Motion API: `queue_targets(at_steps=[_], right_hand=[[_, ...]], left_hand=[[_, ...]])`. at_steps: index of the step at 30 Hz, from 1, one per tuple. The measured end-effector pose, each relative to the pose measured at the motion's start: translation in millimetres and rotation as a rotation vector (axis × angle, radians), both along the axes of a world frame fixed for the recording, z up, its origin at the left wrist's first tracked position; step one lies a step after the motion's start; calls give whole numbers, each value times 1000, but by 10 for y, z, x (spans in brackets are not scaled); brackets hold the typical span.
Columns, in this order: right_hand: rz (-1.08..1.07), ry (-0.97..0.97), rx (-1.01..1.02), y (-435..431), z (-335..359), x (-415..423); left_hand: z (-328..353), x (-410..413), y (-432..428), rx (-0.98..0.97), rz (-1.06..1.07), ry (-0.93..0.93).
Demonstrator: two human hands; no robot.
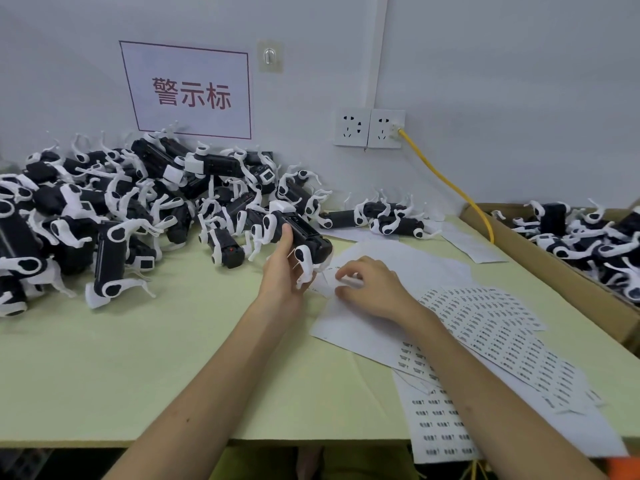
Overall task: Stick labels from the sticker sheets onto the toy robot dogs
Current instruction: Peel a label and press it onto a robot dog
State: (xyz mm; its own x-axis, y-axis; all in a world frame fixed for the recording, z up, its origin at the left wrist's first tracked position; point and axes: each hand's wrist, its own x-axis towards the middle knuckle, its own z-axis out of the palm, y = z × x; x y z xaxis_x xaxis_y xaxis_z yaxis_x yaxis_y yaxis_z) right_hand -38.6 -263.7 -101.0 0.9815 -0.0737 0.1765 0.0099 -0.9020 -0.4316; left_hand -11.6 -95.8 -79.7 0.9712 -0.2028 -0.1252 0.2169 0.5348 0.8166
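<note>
The bench (pixel 138 368) carries a heap of dogs (pixel 114 209) at its far left, sheets (pixel 491 327) near right, a box (pixel 554 268) on the right edge.

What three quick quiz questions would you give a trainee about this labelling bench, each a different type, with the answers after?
1. True or false: the left hand grips a toy robot dog.
2. Multiple choice: the right hand is working at A) a sticker sheet, B) the cardboard box, C) the wall sign.
3. Fill in the blank: the cable plugged into the wall socket is ___ in colour.

Key: 1 true; 2 A; 3 yellow.
</note>
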Motion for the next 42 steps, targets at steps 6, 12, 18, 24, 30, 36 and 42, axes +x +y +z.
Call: queue_targets(at_steps=[6,12,18,24,30,36,42], right_hand=[[-65,-36,49,2,-64,33],[-79,-58,8,-8,-127,82],[-103,-73,21,-19,-175,111],[-100,-66,67,-27,-156,126],[-99,-66,137,-27,-133,101],[-76,-54,185,-1,-92,61],[-18,-87,236,100,-71,23]], left_hand=[[4,21,-27,-37,-14,70],[21,105,-26,-21,-69,65],[34,298,-29,-23,-181,91],[-70,460,-41,-17,-216,10],[-137,503,-11,-47,-206,-81],[-140,561,-39,-74,-182,-67],[-150,576,-16,-89,-197,-44]])
